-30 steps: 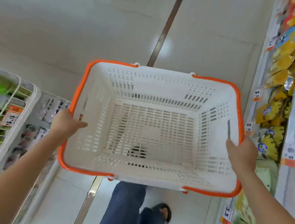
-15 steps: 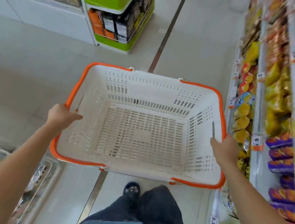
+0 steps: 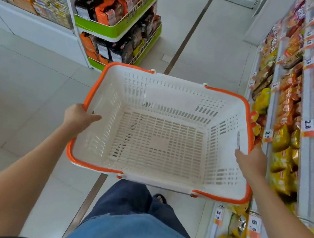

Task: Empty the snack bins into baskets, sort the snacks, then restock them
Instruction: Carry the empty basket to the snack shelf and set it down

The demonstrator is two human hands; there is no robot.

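Note:
I carry a white plastic basket [image 3: 167, 104] with orange folded handles, held level in front of my waist above the aisle floor. Nothing lies inside it. My left hand [image 3: 76, 116] grips its left rim, thumb over the edge into the basket. On the opposite rim my right hand [image 3: 251, 162] holds on in the same way. Snack shelves [image 3: 288, 124] packed with yellow, orange and red bags run along the right side, close to the basket's right edge.
A green-and-white rack [image 3: 115, 28] of orange and black boxes stands ahead on the left. White tiled floor [image 3: 20, 96] with a dark metal strip runs down the aisle. My legs in blue jeans [image 3: 137, 209] are below the basket. Price tags line the shelf edges.
I have walked forward along the aisle with the basket. The wire rack on my left has dropped out of view and the green rack has come closer. Both hands keep the same hold.

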